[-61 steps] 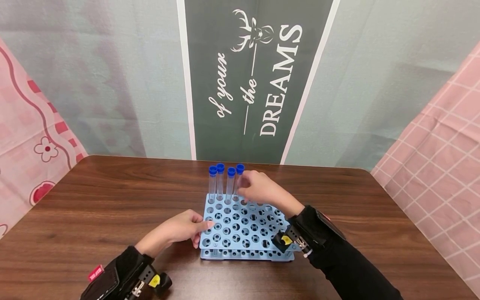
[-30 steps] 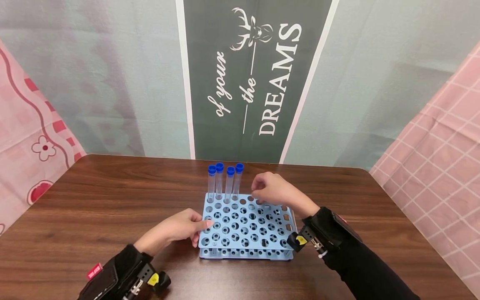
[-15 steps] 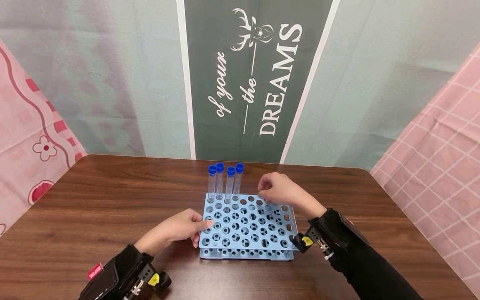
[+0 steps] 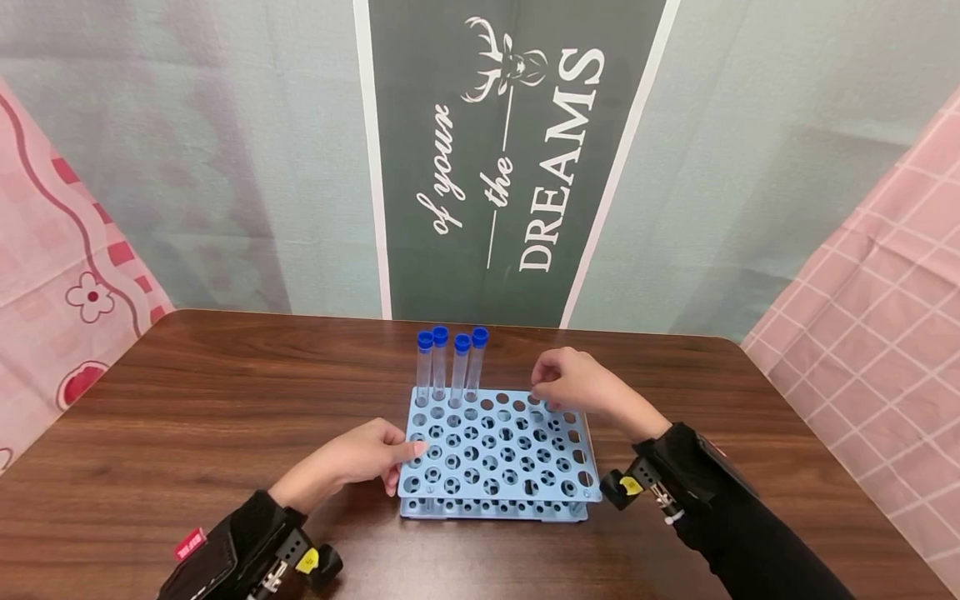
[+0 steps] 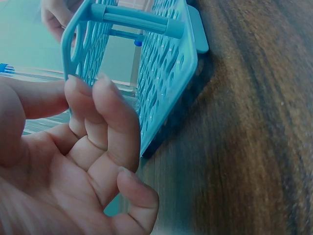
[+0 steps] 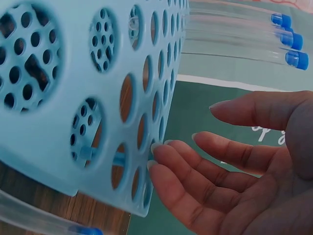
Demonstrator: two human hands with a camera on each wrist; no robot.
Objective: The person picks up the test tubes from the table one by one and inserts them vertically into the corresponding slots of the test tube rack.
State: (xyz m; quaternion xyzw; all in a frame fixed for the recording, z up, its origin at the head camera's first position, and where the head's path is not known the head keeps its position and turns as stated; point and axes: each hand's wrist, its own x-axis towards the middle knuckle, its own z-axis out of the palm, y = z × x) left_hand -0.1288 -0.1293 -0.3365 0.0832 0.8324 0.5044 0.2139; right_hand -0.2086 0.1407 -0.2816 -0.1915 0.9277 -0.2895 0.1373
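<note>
A light blue test tube rack [image 4: 480,483] with rows of round holes stands on the table. Several clear test tubes [image 4: 459,375] with blue caps rise upright from its back left holes. My left hand [image 4: 367,454] grips the rack's left edge, thumb on top and fingers curled beneath, as the left wrist view also shows. My right hand [image 4: 585,383] hovers at the rack's back edge, right of the tubes. In the right wrist view its fingers [image 6: 195,181] are loosely bent, thumb apart, with nothing between them; the fingertips are at or very near the rack's edge.
A clear tube with a blue cap [image 6: 88,230] lies low beside the rack in the right wrist view. The brown wooden table [image 4: 225,375] ends at a hanging cloth [image 4: 517,167] with white lettering. Pink cloths [image 4: 885,275] hang at both sides.
My right hand has left the rightmost standing tube and moved rightward along the rack's back edge. The left hand and the rack stay in place.
</note>
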